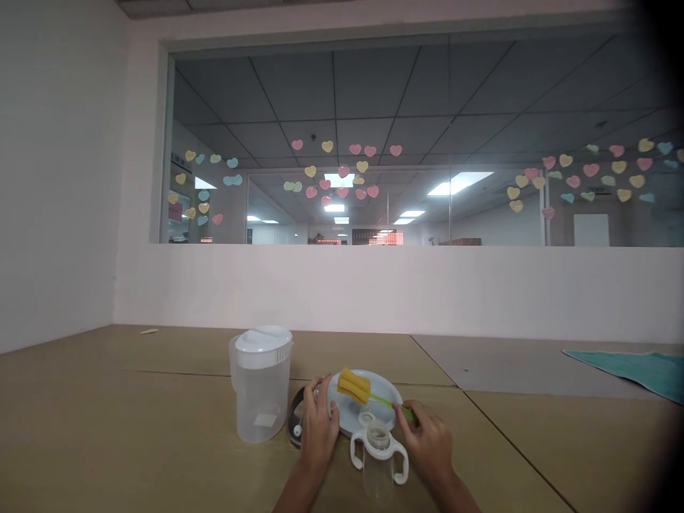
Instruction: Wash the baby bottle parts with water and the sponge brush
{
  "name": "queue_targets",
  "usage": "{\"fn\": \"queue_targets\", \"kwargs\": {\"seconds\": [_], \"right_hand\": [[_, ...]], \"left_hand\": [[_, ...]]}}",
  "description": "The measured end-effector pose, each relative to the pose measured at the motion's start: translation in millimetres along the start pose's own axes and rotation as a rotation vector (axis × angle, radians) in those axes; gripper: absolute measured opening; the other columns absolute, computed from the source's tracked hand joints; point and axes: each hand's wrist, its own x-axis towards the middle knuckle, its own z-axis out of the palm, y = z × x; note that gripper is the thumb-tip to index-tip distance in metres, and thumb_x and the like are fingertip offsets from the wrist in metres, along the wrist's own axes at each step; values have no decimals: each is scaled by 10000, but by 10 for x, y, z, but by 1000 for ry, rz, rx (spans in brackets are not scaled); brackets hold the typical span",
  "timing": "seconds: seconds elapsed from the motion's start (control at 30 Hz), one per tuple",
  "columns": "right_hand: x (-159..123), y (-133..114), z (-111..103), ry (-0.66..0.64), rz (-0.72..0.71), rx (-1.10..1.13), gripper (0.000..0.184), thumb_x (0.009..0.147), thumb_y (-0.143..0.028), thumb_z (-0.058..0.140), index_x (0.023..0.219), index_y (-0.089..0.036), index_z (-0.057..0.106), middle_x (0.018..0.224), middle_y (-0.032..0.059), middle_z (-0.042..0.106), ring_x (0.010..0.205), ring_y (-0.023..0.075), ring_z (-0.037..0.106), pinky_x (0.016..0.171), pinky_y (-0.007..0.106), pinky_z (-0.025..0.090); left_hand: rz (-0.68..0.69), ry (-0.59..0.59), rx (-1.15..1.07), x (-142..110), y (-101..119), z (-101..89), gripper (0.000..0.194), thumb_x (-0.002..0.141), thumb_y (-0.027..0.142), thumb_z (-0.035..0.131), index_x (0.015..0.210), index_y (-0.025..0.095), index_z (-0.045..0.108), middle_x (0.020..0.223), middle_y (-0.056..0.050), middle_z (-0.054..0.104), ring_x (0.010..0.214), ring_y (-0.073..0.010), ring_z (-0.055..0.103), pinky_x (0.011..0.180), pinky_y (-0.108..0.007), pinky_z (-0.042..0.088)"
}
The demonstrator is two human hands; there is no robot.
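In my right hand (429, 440) is the green handle of a sponge bottle brush (353, 385), its yellow head pointing left above a white plate (394, 397). My left hand (319, 425) is at the plate's left edge, fingers somewhat apart; whether it touches the rim I cannot tell. Just left of that hand, partly hidden by it, lies a dark-rimmed round object (293, 422) with a small white ball-like part. A clear baby bottle (378, 470) with a white two-handled ring (355, 454) stands uncapped between my hands. Beside it, a small white ring (367, 418) overlaps the plate's near edge.
A translucent pitcher (261, 399) with a white lid stands to the left. At the far right lies a teal cloth (630, 369). A small yellowish scrap (149, 331) is near the back wall. Seams cross the tan tabletop (160, 442); a window with heart-shaped notes is behind.
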Motion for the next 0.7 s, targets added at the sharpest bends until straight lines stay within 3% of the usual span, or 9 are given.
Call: {"fn": "queue_targets", "kwargs": {"seconds": [0.4,0.7], "right_hand": [[17,-13,14,29,-120,-55,352,909,-438,449,718,-195,618,645,42,645,548,137,606,532,212,435],[41,2,29,86,-157,-106,402,915,-457,418,678,-203,620,607,48,637,510,135,601,496,200,426]], "left_hand": [[43,93,34,2,-143,66,455,780,105,403,1220,185,483,1149,-89,576,1085,-219,546,919,-398,492],[212,23,93,-16,-156,32,494,807,69,364,1257,220,504,1221,-59,600,1143,-189,554,958,-353,493]]}}
